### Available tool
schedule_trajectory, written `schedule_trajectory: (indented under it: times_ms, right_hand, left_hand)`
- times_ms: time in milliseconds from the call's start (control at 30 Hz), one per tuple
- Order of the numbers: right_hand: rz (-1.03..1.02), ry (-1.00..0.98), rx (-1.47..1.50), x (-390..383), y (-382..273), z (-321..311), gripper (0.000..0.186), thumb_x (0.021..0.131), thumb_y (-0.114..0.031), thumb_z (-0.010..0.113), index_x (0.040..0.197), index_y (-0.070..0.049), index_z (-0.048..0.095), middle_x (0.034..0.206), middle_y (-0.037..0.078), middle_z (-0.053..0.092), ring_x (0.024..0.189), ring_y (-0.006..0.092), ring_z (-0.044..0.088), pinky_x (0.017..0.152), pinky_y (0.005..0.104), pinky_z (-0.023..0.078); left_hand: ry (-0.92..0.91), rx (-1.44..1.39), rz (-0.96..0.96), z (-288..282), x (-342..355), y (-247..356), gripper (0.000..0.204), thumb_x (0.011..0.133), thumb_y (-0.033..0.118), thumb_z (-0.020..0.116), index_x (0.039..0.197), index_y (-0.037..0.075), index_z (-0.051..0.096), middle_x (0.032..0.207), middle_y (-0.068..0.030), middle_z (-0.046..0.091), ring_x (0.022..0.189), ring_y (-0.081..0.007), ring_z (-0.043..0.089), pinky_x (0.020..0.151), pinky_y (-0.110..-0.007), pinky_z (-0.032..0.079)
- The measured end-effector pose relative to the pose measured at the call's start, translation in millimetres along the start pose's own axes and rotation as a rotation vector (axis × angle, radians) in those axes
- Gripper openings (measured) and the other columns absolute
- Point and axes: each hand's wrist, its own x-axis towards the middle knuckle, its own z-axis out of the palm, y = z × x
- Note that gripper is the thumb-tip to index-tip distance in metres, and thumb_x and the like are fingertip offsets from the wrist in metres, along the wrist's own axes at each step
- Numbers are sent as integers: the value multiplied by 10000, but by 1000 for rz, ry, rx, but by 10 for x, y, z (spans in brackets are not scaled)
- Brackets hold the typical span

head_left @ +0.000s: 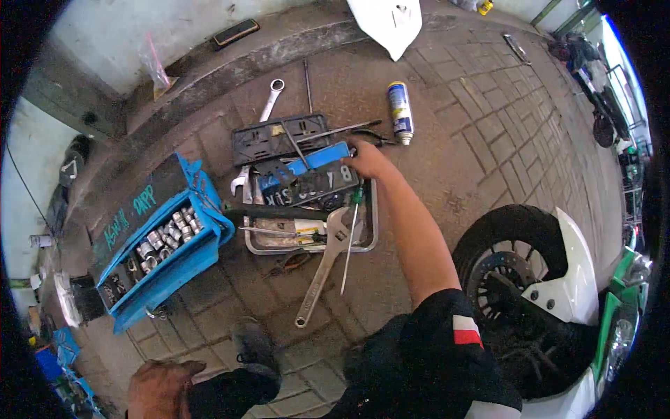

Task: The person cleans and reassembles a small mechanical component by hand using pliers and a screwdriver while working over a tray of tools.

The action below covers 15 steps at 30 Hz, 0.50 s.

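My right hand (365, 160) reaches forward and has its fingers closed on the right end of a narrow blue-and-black case (314, 180) with hand-painted marks. The case lies tilted over the back of a metal tray (373, 230). A large adjustable wrench (322, 276) leans across the tray's front rim, beside a long screwdriver (351, 234) with a green handle. Behind the case is a black plastic tool holder (279, 137), with a thin rod lying across it. At the lower left, my left hand (162, 385) is apart from the tools, thumb stretched out, with nothing visible in it.
An open blue metal toolbox (167, 279) full of sockets stands on the left. A spray can (400, 113) lies beyond my right hand. A ring spanner (272, 99) lies farther back. At the right is a motorcycle wheel (513, 272) with a white fender (578, 272).
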Motion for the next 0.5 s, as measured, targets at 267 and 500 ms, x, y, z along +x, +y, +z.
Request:
schedule_trajectory:
  times_ms: [267, 500]
  right_hand:
    - [174, -17, 313, -119, 386, -533, 477, 822, -252, 629, 1222, -13, 524, 1149, 179, 605, 1049, 273, 565, 852, 384, 459]
    - [320, 378, 424, -509, 354, -1484, 306, 862, -144, 496, 1087, 37, 594, 905, 129, 649, 853, 210, 613, 756, 326, 464]
  left_hand:
    - [-272, 120, 35, -143, 55, 262, 253, 842, 138, 522, 1056, 45, 622, 969, -167, 631, 850, -336, 602, 732, -424, 479]
    - [-146, -40, -168, -57, -17, 78, 261, 839, 68, 520, 1085, 50, 604, 1057, -142, 628, 943, -335, 596, 818, -415, 466]
